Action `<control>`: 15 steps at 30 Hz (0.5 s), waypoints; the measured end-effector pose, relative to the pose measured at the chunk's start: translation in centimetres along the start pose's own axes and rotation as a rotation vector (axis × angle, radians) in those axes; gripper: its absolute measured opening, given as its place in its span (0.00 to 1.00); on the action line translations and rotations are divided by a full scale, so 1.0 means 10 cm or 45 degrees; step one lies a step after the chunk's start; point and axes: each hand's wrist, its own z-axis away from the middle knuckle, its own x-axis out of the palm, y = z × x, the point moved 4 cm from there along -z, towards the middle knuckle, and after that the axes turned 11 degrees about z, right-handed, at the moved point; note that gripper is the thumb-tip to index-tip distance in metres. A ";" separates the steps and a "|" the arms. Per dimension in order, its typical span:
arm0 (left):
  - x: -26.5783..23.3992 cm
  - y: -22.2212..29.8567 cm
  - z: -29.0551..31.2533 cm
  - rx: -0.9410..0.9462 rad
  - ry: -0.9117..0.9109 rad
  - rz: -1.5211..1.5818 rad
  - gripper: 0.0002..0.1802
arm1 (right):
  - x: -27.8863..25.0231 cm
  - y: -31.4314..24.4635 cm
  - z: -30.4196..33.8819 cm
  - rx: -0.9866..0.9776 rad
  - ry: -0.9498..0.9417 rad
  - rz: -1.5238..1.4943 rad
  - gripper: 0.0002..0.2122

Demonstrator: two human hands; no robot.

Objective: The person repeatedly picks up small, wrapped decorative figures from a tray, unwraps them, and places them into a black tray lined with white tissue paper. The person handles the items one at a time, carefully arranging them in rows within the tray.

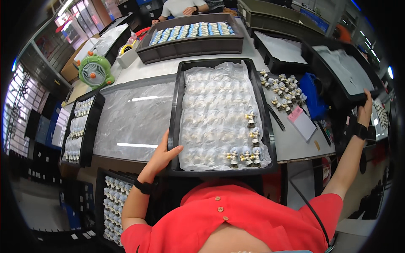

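A black tray lined with thin white sheeting lies in front of me at the table's near edge. Small figurines with pale blue hair stand on the sheeting at its near right corner and right side; row-like lumps show under the sheet. My left hand grips the tray's left side near the front corner, thumb over the rim. Out to the right, my right hand is closed on the near edge of another black tray, tilted and lined with white sheeting. Some of its fingers are hidden.
Loose figurines are heaped beside a blue bin, with a notepad and a black pen nearby. A large tray of figurines stands at the back, before another person. A green fan and narrow tray are at left.
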 end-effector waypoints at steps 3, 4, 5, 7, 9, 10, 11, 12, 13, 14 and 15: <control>0.00 0.01 -0.07 0.121 0.088 0.023 0.43 | 0.05 -0.67 0.05 -0.028 -0.073 -0.386 0.22; 0.00 0.07 -0.07 0.178 0.161 -0.013 0.43 | 0.10 -0.95 0.09 -0.040 -0.086 -0.502 0.20; 0.00 0.19 -0.07 0.241 0.220 -0.044 0.42 | 0.15 -1.31 0.13 0.033 -0.116 -0.532 0.21; -0.01 0.47 0.09 0.370 0.309 0.075 0.41 | 0.53 -1.92 0.14 -0.058 -0.261 -0.643 0.21; -0.04 0.67 0.21 0.480 0.249 0.460 0.39 | 0.83 -2.48 0.20 -0.563 -0.170 -0.493 0.23; -0.09 0.72 0.29 0.524 0.242 0.665 0.39 | 1.15 -2.71 0.27 -0.278 -0.371 -0.814 0.18; -0.14 0.80 0.37 0.564 0.275 0.825 0.38 | 1.37 -3.05 0.32 0.111 -0.628 -1.376 0.14; -0.20 0.83 0.37 0.560 0.258 0.974 0.37 | 1.57 -3.36 0.41 0.535 -0.883 -1.930 0.11; -0.31 0.85 0.42 0.562 0.267 1.119 0.36 | 1.78 -3.56 0.49 0.591 -0.982 -1.913 0.09; -0.43 0.87 0.50 0.565 0.282 1.263 0.35 | 1.97 -3.73 0.59 0.646 -1.090 -1.897 0.08; -0.49 0.96 0.59 0.559 0.447 1.134 0.34 | 2.07 -3.94 0.70 0.666 -1.191 -1.896 0.07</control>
